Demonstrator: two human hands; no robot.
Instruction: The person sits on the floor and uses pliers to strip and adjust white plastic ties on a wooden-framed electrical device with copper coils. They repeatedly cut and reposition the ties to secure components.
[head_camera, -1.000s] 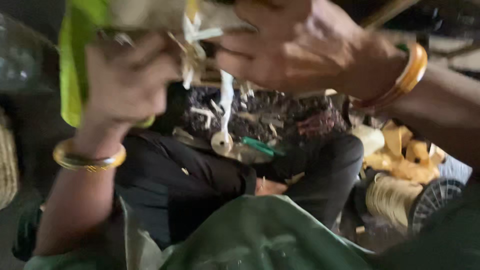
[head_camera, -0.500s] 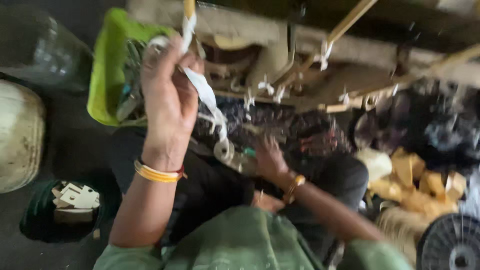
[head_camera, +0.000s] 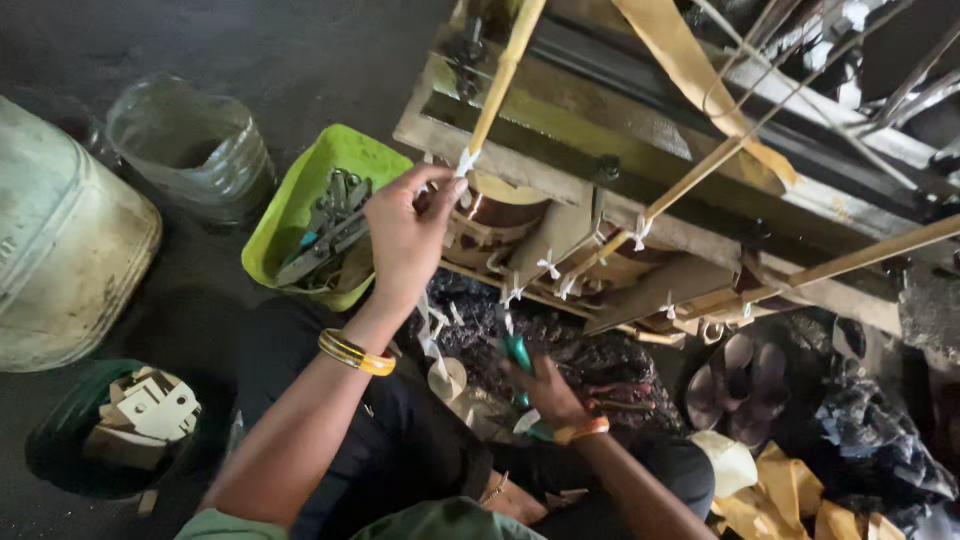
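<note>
White tape (head_camera: 432, 330) hangs from our raised left hand (head_camera: 405, 235), whose fingertips pinch it at a tan rod (head_camera: 505, 75); below, our right hand (head_camera: 545, 390) closes around a teal-handled tool (head_camera: 518, 352), near the green tray (head_camera: 300, 215).

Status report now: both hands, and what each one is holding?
Left hand raised, pinching white tie on bamboo stick. Right hand low, gripping green-handled tool. Green tray of metal tools beside left hand, not blocking.
</note>
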